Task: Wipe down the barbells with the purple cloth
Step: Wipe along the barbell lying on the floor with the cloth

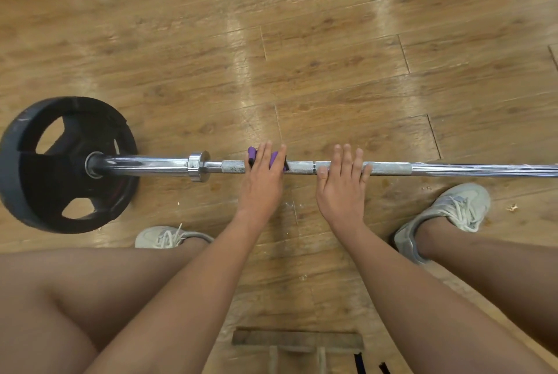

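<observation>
Head view: hands flat, fingers straight, left hand atop purple cloth on barbell, right hand on bare steel.

No legible text
The black rubber weight plate at left and the chrome steel barbell bore no readable markings.

Chrome barbell lying on wooden floor, black weight plate on its left end. Purple cloth on knurled section, pressed under left hand, fingers laid across. Right hand just beside, fingers over bare bar. Pale sneakers near.
</observation>
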Motion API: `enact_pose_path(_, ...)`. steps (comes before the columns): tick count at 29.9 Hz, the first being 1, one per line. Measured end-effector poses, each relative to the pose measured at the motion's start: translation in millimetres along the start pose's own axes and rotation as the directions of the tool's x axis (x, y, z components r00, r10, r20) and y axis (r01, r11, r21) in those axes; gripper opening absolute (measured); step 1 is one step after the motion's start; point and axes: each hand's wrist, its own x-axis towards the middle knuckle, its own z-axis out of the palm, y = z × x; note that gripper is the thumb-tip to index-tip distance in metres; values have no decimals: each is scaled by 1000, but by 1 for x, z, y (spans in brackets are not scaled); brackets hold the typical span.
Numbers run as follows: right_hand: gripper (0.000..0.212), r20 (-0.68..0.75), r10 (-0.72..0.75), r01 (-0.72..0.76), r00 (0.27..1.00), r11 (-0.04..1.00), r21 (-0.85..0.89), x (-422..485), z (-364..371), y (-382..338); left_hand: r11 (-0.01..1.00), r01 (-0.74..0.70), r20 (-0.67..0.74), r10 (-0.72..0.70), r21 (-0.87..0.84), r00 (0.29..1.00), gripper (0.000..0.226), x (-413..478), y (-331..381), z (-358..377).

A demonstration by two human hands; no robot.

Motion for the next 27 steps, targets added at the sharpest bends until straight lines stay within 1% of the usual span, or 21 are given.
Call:
enact_pose_path(3,59,17,5,-5,1000,1000,0,-8,0,2,1000,-11,13,10,17,1000,53,2,5,-1)
enact_pose_path(7,59,28,11,-11,1000,1000,-5,-17,2,3,993,-111,43,109,48,993,54,-8,4,2)
enact_pose_path(9,59,39,10,-10,999,1000,-13,-20,2,4,992,-127,54,126,17,991,53,-9,-2,-1)
enact_pose_path(11,59,53,12,-11,999,1000,-20,-23,2,5,996,-83,46,85,-31,995,44,-3,-5,-7)
enact_pose_path(13,59,50,14,-13,999,1000,-19,-26,2,6,999,-20,60,22,-34,998,32,3,-3,-14)
enact_pose_path(15,59,38,14,-13,999,1000,-14,-29,2,5,999,32,93,-29,-35,995,27,7,0,-17)
enact_pose_path(18,59,36,21,-20,999,1000,-14,-32,3,5,996,80,119,-75,-42,990,32,9,2,-19)
enact_pose_path(20,60,35,18,-17,999,1000,-15,-34,4,6,996,88,88,-86,-26,992,29,6,6,-19)
enact_pose_path(22,59,33,17,-16,999,1000,-15,-36,5,7,999,41,65,-42,16,997,31,-8,15,-11)
enact_pose_path(23,58,30,19,-19,999,1000,-17,-38,5,7,1000,4,60,-5,25,998,37,-17,19,-5)
enact_pose_path(25,59,20,17,-16,1000,999,-35,-40,7,7,999,-47,67,46,25,997,49,-27,19,2)
enact_pose_path(27,60,12,17,-17,1000,999,-39,-41,8,8,998,-61,69,62,-6,996,52,-26,11,1)
